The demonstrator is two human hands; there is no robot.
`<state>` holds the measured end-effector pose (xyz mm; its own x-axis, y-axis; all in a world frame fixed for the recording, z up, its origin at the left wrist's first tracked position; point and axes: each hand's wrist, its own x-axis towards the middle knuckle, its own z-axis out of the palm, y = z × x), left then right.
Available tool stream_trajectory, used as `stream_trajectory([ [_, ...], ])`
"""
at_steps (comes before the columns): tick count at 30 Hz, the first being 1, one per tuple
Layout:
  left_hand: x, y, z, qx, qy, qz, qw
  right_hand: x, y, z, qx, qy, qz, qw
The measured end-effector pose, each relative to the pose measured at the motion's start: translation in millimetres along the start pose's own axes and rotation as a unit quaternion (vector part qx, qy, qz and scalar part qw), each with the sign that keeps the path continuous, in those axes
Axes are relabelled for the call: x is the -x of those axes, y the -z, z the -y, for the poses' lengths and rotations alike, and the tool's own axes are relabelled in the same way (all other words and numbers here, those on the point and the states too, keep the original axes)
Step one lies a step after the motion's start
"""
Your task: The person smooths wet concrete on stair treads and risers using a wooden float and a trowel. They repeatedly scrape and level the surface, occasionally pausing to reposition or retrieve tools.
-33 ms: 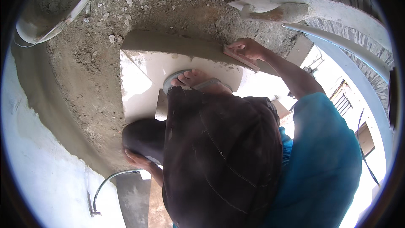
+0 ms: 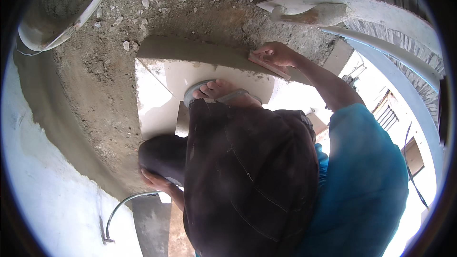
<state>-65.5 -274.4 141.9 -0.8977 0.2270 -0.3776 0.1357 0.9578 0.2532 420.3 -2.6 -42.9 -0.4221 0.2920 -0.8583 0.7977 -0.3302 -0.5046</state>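
Note:
My right hand (image 2: 280,54) is closed round a reddish hand float (image 2: 276,69), a flat narrow board. The float lies against a band of smooth wet mortar (image 2: 190,47) along the far edge of the light floor tiles (image 2: 185,70). My left hand (image 2: 154,181) rests against my bent left leg, its fingers laid along the knee and partly hidden. Nothing shows in it. My foot (image 2: 223,90), in a grey sandal, stands on the tiles, near the mortar band.
Rough soil with stone chips (image 2: 145,4) spreads beyond the mortar. A curved pale rim (image 2: 76,26) stands at far left, and a white wall (image 2: 47,162) with a bent hose (image 2: 116,209) at near left. A long pale strip with a handle-like lump (image 2: 319,15) lies at far right.
My right hand and the float have shifted very slightly to the left. My left hand and foot have stayed in place.

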Motion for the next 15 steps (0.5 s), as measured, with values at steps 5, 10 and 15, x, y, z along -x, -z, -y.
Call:
stream_trajectory([
  [5, -10.1, -5.1, 13.8, 0.014, 0.007, -0.003, 1.000, -102.7, -18.7, 133.5, -0.034, 0.149, -0.063, 0.986],
  [10, -5.4, -7.0, 9.3, -0.002, -0.022, -0.004, 1.000, -121.5, -14.1, 170.9, -0.043, 0.238, -0.072, 0.968],
  [15, 2.2, -2.8, -5.3, 0.009, 0.013, -0.005, 1.000, -32.3, 1.8, 42.2, 0.034, 0.089, -0.021, 0.995],
])
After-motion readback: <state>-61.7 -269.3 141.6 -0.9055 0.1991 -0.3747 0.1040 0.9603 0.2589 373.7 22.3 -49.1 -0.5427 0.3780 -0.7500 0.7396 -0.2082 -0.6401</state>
